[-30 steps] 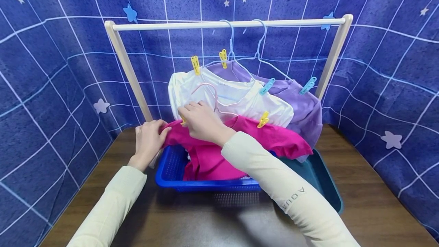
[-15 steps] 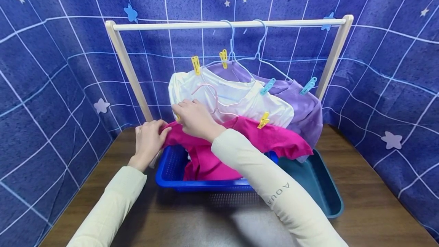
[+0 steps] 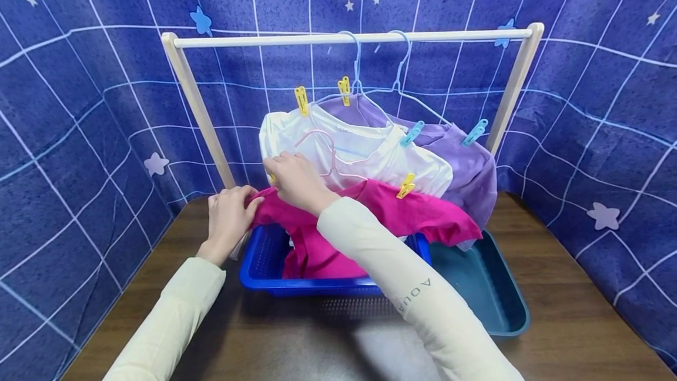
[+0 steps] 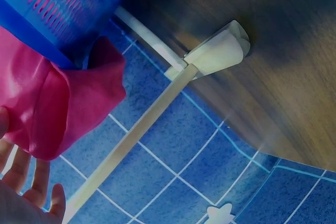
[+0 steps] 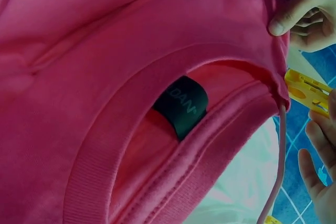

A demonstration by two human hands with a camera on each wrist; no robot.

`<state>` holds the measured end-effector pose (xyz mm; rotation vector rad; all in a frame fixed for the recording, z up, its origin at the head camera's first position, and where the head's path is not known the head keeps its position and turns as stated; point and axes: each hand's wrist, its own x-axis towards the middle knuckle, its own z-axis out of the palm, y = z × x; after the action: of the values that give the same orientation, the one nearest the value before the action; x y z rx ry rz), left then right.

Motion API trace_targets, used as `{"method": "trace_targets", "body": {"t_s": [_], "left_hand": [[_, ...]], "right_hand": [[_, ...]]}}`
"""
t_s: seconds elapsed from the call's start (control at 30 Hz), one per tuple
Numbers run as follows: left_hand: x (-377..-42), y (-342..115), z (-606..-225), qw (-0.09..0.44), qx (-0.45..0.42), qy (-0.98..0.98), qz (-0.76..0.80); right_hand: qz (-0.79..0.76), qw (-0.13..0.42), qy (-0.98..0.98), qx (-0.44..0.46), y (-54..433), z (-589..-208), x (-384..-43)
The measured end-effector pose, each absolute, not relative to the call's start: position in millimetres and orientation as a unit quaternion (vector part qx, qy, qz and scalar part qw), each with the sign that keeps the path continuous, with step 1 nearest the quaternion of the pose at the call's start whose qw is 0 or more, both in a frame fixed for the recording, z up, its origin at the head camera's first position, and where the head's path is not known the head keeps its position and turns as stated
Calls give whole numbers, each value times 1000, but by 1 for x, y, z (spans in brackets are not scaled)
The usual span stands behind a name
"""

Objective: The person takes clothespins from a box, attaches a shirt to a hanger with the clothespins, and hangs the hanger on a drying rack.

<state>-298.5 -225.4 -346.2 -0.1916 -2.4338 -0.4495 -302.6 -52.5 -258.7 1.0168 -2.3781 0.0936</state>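
A magenta T-shirt point(image 3: 317, 246) is draped over a pink hanger point(image 3: 334, 160), its lower part inside a blue basket point(image 3: 317, 284). At its left shoulder end, my left hand point(image 3: 230, 216) pinches the fabric; the sleeve point(image 4: 89, 95) droops past the fingers in the left wrist view. My right hand point(image 3: 298, 181) holds a yellow clothespin point(image 5: 304, 88), whose tip meets the shirt's edge beside the collar and hanger wire. Mostly the hand hides this clothespin in the head view. Another yellow clothespin point(image 3: 406, 186) clips the shirt's right shoulder.
Behind, a white shirt point(image 3: 285, 125) and a purple shirt point(image 3: 468, 163) hang by blue hangers from a rack's rail point(image 3: 254, 40), fixed with yellow and blue clothespins. A dark teal tray point(image 3: 515, 304) stands right of the basket. The rack's foot point(image 4: 218, 53) rests on the wooden table point(image 3: 560, 287).
My right hand has shifted a little left along the magenta T-shirt's top edge with the yellow clothespin. My left hand has stayed in place.
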Motion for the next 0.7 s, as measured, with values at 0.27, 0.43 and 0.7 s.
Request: {"method": "trace_targets", "body": {"t_s": [0.27,0.43,0.7], "left_hand": [[-298,-226,-347,332,-77,-926,-166],[-298,-226,-348,331,-77,-926,-164],[-299,-226,-348,333,-78,-926,-159]], "right_hand": [[49,271,-887,371,-56,-263,-307],[42,269,-890,366,-57,-266,-307],[27,275,-889,365,-59,-274,-309]]}}
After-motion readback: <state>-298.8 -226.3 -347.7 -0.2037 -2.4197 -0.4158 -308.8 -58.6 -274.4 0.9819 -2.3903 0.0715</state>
